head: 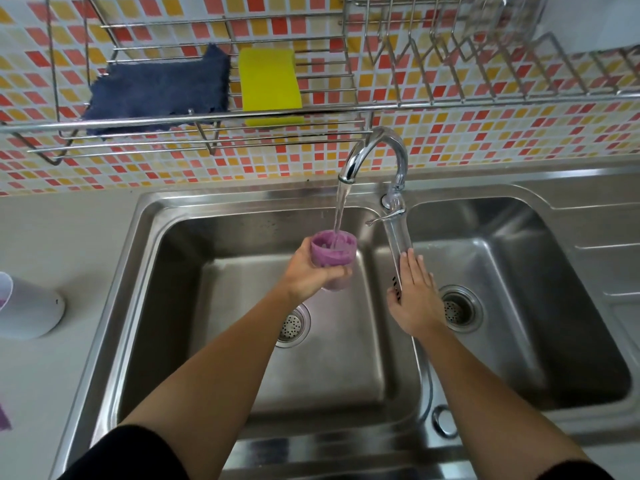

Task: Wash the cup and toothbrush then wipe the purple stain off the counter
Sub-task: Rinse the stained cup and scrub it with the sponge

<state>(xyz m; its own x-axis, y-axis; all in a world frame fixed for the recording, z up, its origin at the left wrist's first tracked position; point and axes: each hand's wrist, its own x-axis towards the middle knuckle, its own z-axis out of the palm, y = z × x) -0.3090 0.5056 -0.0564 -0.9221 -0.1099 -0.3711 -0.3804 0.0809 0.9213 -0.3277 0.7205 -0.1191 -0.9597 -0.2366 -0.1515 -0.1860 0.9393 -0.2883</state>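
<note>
Against a red-and-yellow mosaic tiled wall, over a steel double sink, the left hand grips a purple-stained translucent cup upright beneath the chrome tap's stream, while the right hand, open and empty, rests just right of it.

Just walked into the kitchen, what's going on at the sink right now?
A person is rinsing a purple-stained cup in their left hand, held under the running faucet over the left basin. Their right hand is open and empty, above the divider between the two basins. A blue cloth and yellow sponge sit unused on the wall rack. A white container lies on the counter to the left.
</note>
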